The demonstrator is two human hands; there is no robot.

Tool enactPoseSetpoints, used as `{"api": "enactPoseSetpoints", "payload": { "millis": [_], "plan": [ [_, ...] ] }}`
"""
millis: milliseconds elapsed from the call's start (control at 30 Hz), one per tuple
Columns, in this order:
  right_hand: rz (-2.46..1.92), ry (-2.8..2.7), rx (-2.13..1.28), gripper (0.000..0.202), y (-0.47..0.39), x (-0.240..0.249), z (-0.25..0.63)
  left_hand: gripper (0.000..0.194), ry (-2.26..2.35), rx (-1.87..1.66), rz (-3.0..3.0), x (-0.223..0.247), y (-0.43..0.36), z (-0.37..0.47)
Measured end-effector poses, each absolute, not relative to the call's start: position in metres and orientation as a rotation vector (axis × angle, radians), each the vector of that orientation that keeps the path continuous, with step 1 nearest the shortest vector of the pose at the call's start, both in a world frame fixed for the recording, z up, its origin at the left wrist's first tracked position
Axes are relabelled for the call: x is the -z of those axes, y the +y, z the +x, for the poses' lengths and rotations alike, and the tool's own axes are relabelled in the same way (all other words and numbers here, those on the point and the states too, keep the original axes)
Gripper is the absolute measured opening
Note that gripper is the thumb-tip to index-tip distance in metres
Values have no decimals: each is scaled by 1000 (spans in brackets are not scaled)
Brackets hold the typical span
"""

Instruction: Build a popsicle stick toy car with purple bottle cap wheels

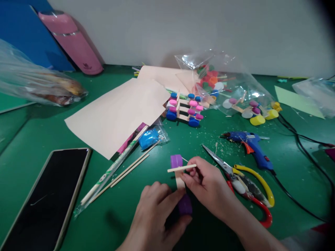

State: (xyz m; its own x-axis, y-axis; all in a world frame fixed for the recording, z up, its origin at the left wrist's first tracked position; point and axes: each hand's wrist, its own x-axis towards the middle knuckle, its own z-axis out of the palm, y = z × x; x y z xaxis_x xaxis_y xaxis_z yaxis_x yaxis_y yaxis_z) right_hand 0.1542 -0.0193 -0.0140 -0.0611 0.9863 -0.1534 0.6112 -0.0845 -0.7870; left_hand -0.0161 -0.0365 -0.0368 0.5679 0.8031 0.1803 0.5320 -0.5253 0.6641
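Observation:
Low in the middle of the view, my left hand (159, 212) grips a small craft piece: a flat pale wooden strip (180, 179) with a purple bottle cap (176, 161) at its far end and another purple cap (185, 205) at its near end. The thumb and fingers close around the near cap. My right hand (206, 184) pinches a short wooden stick (181, 168) that lies crosswise over the strip near the far cap. Whether the stick touches the strip, I cannot tell.
Scissors (235, 174) and a blue glue gun (248, 143) with its cord lie to the right. Small craft cars (184, 109), a clear bag (230, 76) of caps and paper (117, 111) sit behind. Wooden sticks (131, 170) and a phone (47, 202) are at left.

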Motion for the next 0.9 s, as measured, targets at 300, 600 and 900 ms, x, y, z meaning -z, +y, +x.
{"api": "enactPoseSetpoints", "payload": {
  "millis": [300,600,900],
  "plan": [
    [-1779,-1672,-985,12,-15,14,151,40,1074,-640,2234,37,-36,-16],
    [-1824,-1659,-1006,13,-12,12,147,38,1059,-615,2241,36,-35,-15],
    [-1831,-1680,-938,9,-11,13,147,34,1080,-605,2260,33,-35,-14]
  ]
}}
